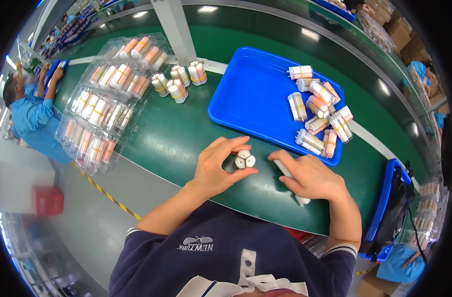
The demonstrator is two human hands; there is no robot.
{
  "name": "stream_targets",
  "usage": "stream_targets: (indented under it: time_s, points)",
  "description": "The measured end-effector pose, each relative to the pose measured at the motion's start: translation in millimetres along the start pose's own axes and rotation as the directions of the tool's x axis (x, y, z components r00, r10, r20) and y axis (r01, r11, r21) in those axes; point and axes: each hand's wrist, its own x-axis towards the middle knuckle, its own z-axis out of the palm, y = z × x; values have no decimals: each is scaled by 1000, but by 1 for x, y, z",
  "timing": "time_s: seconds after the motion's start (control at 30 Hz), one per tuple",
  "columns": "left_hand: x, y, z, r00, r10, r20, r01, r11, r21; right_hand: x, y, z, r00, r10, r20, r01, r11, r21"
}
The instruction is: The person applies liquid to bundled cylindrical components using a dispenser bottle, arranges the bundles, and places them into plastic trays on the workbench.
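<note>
Green counter [186, 129] stretches beneath both hands, with a small bundle of three white-ended cylinders [244, 161] held just above its near side, below the blue tray [253, 94]. The left hand [213, 167] has its fingers clamped on that bundle, thumb on the near side and forefinger on the far side, the three round ends facing up toward the head camera. To its right, the right hand [314, 178] has its fingers closed around a slim white rod [286, 170], whose other end shows beneath the palm; what kind of thing it is, one cannot tell.

Inside the tray, a loose heap of banded bundles [322, 104], white, pink and greyish, lies crowded at the right side, some resting against the rim. Left of the tray, four more bundles [178, 83] stand upright on the counter, close together. Beyond them, clear plastic packs [98, 111] filled with similar cylinders cover the counter's left end, where a co-worker in blue [37, 121] sits.
</note>
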Motion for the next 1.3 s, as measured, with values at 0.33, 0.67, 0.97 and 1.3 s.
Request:
stream_targets:
  time_s: [0.33,0.67,0.97,1.3]
  points:
    - [-4,-5,-1,996,31,80,-30,999,-14,-1,-23,-39,575,-204,-792,444,891,92]
    - [-7,1,3,977,-40,209,75,983,-166,22,-17,-11,433,-440,-787,624,776,-91]
    - [-13,-2,11,984,-10,180,42,983,-176,25,-16,-6,480,-428,-765,610,790,-59]
    - [-11,-2,9,991,75,114,-69,996,-62,29,-13,-3,444,-447,-777,645,761,-69]
